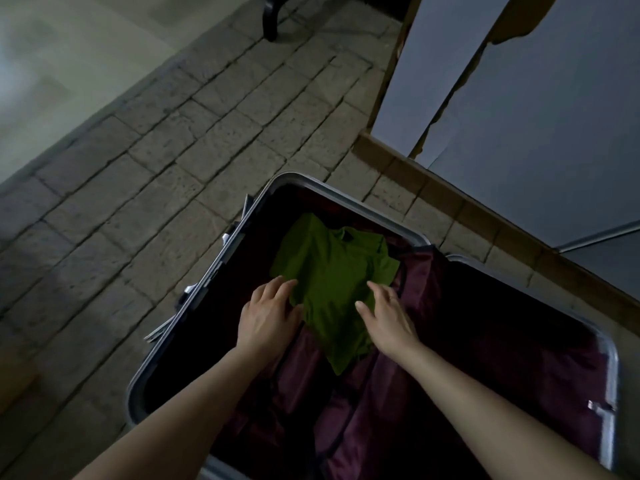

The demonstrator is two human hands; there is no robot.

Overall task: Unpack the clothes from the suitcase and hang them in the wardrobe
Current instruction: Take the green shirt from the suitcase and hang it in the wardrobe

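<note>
An open suitcase (214, 268) with a silver rim and dark maroon lining lies on the floor below me. A green shirt (332, 268) is spread flat in its left half, collar pointing away. My left hand (268, 317) lies at the shirt's left edge, fingers fairly straight and touching the cloth. My right hand (388, 317) rests on the shirt's right side with its fingers stretched out. Neither hand grips the cloth. The wardrobe (519, 116) with pale grey doors stands at the upper right.
Stone-pattern floor tiles (173, 168) spread to the left and beyond the suitcase. A dark curved furniture leg (270, 19) stands at the top. A wooden base strip (450, 199) runs along the wardrobe just past the suitcase's far edge.
</note>
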